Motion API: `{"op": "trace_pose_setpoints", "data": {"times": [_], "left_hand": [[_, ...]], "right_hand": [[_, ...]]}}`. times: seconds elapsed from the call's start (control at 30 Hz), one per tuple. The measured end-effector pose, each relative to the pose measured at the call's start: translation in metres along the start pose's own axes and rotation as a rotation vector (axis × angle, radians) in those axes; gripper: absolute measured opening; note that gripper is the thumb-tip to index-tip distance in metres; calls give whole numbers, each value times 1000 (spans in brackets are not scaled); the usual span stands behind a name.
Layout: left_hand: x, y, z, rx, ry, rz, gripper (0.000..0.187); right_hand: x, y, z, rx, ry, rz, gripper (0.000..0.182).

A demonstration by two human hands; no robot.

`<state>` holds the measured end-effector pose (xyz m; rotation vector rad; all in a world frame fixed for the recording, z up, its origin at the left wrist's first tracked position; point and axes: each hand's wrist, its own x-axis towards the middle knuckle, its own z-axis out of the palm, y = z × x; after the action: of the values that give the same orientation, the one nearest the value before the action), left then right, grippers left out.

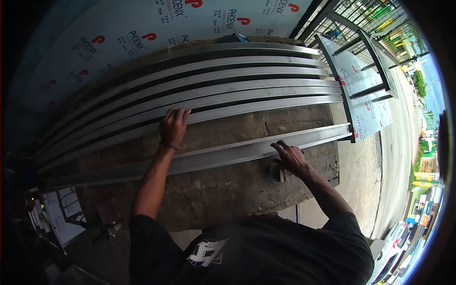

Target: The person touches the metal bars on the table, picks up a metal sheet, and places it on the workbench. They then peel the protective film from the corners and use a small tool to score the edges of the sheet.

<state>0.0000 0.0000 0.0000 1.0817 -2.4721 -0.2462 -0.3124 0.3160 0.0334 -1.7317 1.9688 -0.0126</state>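
My left hand [173,127] is closed, its fingers curled at the edge of the nearest metal bar [237,108] in a row of long grey bars. Nearer to me, a separate long metal channel [223,151] lies across the wooden tabletop [213,190], its trough facing up. Over the near edge of this channel, toward its right end, is my right hand [292,160], fingers apart and bent. Just beneath that hand sits a small round pale object [276,173], partly covered; its kind cannot be made out.
Behind the bars stands a sheet in printed protective film [142,40]. To the right are a film-covered panel [363,102] and a dark metal frame [375,61]. A printed sheet [61,216] and a dark tool-like object [110,228] lie at lower left.
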Motion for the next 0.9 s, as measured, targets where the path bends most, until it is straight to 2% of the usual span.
{"op": "trace_pose_setpoints", "data": {"times": [0.07,0.1,0.13,0.2,0.23,0.3,0.47,0.53,0.6,0.63,0.7,0.73,0.8,0.83,0.87,0.9], "left_hand": [[-21,5,-14,-66,34,170,34],[-38,-16,-21,-36,13,295,38],[-60,-19,-15,-62,12,401,43],[-96,-16,-27,-35,-257,422,51],[-111,-16,-32,-35,-261,421,51],[-133,-19,-37,64,-428,377,53],[-156,-45,-7,140,-500,292,56],[-151,-47,-6,149,-502,268,55],[-142,-50,-5,169,-358,260,54],[-133,-46,-7,172,-355,252,54],[-113,-49,-16,82,-486,149,55],[-104,-49,-22,76,-535,131,56],[-95,-54,-30,-4,-572,56,58],[-99,-61,-21,-23,-512,80,56],[-90,-56,-34,-25,-584,19,57],[-86,-57,-35,-25,-568,48,59]], "right_hand": [[-1,-5,3,-152,178,16,40],[16,-3,32,-99,197,1,40],[15,15,46,-184,214,-62,33],[25,29,49,-271,244,-129,26],[27,27,43,-258,183,-162,22],[30,22,34,-245,120,-198,18],[49,16,8,-279,14,-112,16],[62,20,5,-293,35,-107,17],[75,24,-3,-327,58,-87,19],[76,30,-6,-330,57,-95,19],[98,41,-17,-380,-28,-174,25],[109,37,-27,-357,-195,-22,34],[126,44,-35,-479,-203,-189,43],[133,41,-41,-479,-281,-122,44],[140,34,-50,-402,-342,-70,42],[138,31,-56,-343,-341,-79,39]]}}
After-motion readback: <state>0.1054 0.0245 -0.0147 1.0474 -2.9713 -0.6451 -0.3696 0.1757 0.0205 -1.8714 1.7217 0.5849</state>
